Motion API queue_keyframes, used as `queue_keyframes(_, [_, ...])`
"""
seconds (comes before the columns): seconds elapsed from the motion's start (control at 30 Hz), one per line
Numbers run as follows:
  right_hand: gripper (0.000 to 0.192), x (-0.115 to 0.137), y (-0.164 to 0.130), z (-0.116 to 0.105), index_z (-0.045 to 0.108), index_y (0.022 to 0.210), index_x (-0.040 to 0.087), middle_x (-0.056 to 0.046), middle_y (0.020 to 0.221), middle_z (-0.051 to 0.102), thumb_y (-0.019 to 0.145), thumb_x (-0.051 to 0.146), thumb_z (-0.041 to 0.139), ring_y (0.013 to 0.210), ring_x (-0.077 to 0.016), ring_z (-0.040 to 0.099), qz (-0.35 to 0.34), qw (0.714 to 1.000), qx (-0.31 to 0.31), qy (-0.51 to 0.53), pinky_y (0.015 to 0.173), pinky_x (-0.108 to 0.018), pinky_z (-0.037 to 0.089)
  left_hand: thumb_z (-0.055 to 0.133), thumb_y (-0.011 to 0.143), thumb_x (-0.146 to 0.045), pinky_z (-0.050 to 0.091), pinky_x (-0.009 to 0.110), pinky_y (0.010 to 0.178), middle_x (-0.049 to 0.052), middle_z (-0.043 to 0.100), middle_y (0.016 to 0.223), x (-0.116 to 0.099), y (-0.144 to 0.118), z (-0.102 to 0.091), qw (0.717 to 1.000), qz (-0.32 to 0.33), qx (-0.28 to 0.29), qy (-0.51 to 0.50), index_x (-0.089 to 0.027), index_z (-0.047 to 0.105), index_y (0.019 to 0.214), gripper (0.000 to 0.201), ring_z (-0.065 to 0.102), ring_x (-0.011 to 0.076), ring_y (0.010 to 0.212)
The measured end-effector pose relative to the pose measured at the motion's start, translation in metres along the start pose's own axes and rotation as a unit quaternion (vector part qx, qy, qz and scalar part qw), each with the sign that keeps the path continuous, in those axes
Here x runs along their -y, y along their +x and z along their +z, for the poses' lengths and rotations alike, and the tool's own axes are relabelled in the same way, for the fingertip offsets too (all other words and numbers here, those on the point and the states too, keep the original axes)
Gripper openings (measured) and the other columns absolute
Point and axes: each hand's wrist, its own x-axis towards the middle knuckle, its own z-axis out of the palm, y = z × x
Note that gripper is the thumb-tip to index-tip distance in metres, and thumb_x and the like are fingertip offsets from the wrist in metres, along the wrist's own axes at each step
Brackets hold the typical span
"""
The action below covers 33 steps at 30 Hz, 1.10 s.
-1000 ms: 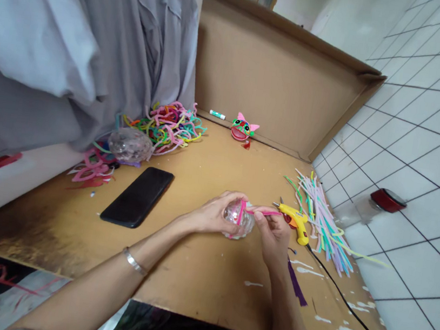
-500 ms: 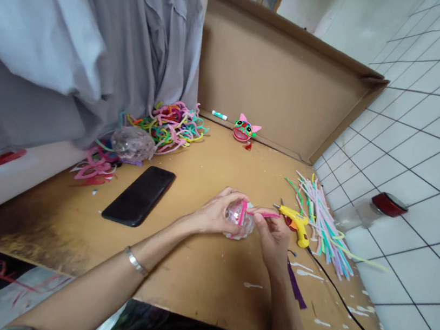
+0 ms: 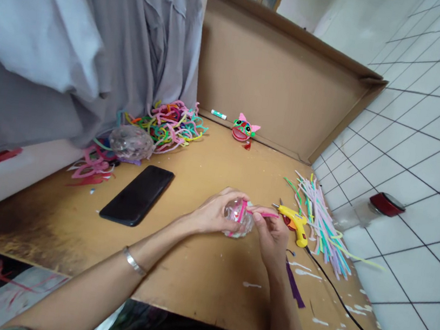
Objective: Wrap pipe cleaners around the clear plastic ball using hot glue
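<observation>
My left hand [image 3: 216, 210] is wrapped round a small clear plastic ball-like shell [image 3: 244, 227], holding it above the middle of the wooden table. A strip of pink pipe cleaner [image 3: 264, 214] runs across the shell, and its loose end sticks out to the right. Thumb and fingers of my right hand [image 3: 271, 235] pinch that pink strip close against the shell's right side. Just beyond the right hand lies a yellow glue gun [image 3: 296, 224], its nozzle pointing left. The far side of the shell is partly hidden by my fingers.
A black phone [image 3: 137, 195] lies left of my hands. Tangled pipe cleaners [image 3: 176, 126] and another clear plastic piece [image 3: 131, 143] sit behind it. Straight pipe cleaners [image 3: 324, 223], a purple tassel [image 3: 294, 284] and the gun's cable are right. A decorated animal head [image 3: 242, 130] stands near the cardboard.
Hardly anything differs. The whole view has shifted very slightly, while both hands keep the same hold on the shell and the pink strip.
</observation>
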Motion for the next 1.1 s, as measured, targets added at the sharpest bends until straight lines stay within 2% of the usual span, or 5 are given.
queue_keyframes(0.3, [0.01, -0.0017, 0.0005, 0.0002, 0.071, 0.086, 0.023, -0.003, 0.09, 0.076, 0.088, 0.03, 0.064, 0.09, -0.0185, 0.069, -0.007, 1.0, 0.002, 0.002, 0.087, -0.034, 0.053, 0.08, 0.061, -0.017, 0.045, 0.04, 0.103, 0.006, 0.059, 0.119, -0.0012, -0.0003, 0.0009, 1.0, 0.011, -0.012, -0.015, -0.023, 0.064, 0.111, 0.053, 0.058, 0.0251, 0.114])
queue_keyframes(0.53, [0.009, -0.0027, -0.0001, -0.0001, 0.071, 0.086, 0.024, -0.003, 0.091, 0.076, 0.088, 0.029, 0.064, 0.089, -0.0183, 0.07, -0.009, 1.0, 0.001, 0.004, 0.086, -0.033, 0.053, 0.081, 0.062, -0.018, 0.045, 0.04, 0.103, 0.008, 0.058, 0.122, 0.0036, 0.0005, 0.0018, 1.0, 0.015, -0.007, -0.016, -0.021, 0.064, 0.116, 0.057, 0.058, 0.0258, 0.115])
queue_keyframes(0.93, [0.01, -0.0016, 0.0, 0.0006, 0.071, 0.086, 0.023, -0.004, 0.09, 0.076, 0.088, 0.031, 0.064, 0.09, -0.0188, 0.069, -0.005, 1.0, -0.003, 0.0, 0.086, -0.034, 0.053, 0.081, 0.069, -0.028, 0.044, 0.041, 0.106, 0.008, 0.058, 0.125, 0.0038, 0.0, -0.0009, 0.999, 0.035, 0.003, -0.012, -0.023, 0.064, 0.118, 0.052, 0.057, 0.0258, 0.119])
queue_keyframes(1.1, [0.012, -0.0006, 0.0006, 0.0006, 0.071, 0.086, 0.023, -0.005, 0.09, 0.076, 0.088, 0.033, 0.065, 0.091, -0.0197, 0.069, -0.002, 1.0, -0.007, -0.002, 0.086, -0.035, 0.053, 0.084, 0.067, -0.035, 0.043, 0.044, 0.108, 0.009, 0.054, 0.129, 0.0053, -0.0001, -0.0006, 0.999, 0.029, 0.019, -0.001, -0.024, 0.061, 0.123, 0.062, 0.055, 0.0276, 0.123])
